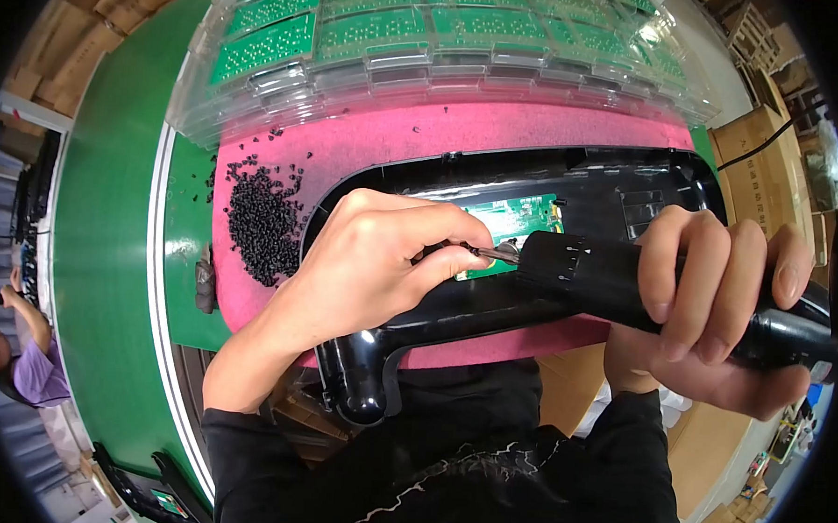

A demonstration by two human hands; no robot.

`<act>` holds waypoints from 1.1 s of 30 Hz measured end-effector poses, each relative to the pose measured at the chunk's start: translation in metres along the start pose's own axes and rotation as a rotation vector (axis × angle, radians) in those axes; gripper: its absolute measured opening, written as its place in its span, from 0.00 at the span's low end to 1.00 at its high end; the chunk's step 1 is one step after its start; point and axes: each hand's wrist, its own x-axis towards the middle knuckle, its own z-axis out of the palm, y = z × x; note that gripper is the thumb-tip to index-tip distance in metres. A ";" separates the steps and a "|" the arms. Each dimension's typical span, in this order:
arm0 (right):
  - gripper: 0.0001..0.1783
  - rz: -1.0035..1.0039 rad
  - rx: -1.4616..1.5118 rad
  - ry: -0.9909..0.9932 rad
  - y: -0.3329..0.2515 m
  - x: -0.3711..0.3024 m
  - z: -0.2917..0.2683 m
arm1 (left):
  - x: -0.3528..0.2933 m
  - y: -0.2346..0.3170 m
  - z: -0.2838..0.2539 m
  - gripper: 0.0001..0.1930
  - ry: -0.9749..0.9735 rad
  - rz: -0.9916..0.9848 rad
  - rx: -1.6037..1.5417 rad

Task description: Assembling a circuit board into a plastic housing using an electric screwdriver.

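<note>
Fingers (457, 249) of our left hand (372, 259) pinch the driver's bit (496, 254) over the green board (509, 228); our right hand (717, 293) grips the black electric screwdriver (605, 274) above the black housing (492, 307).

You wore a black long-sleeved top, and its sleeves were pushed back so that the cuffs sat bunched near your elbows, leaving both forearms uncovered down to the hands. The fabric showed soft folds, and a thin, pale, jagged line of print or stitching ran across the front between the two sleeves. Your left hand (382, 255) and right hand (716, 303) were bare, without gloves.
</note>
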 end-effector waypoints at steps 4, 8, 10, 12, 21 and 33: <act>0.26 -0.035 -0.038 -0.087 0.004 0.000 -0.001 | -0.001 -0.005 0.003 0.07 0.028 0.061 0.053; 0.27 0.003 -0.053 -0.121 -0.001 0.001 -0.003 | 0.002 -0.003 0.003 0.08 0.015 0.072 0.033; 0.27 -0.018 -0.053 -0.093 0.001 0.001 -0.003 | 0.002 -0.004 0.002 0.07 0.024 0.100 0.041; 0.26 -0.040 -0.053 -0.066 0.000 0.001 -0.002 | 0.004 -0.003 0.003 0.07 0.021 0.093 0.028; 0.25 -0.061 0.013 -0.045 -0.002 0.001 -0.003 | 0.006 -0.002 0.006 0.06 -0.021 0.024 -0.117; 0.26 -0.072 0.018 -0.083 -0.002 -0.001 -0.011 | 0.006 -0.003 0.007 0.06 -0.057 0.007 -0.174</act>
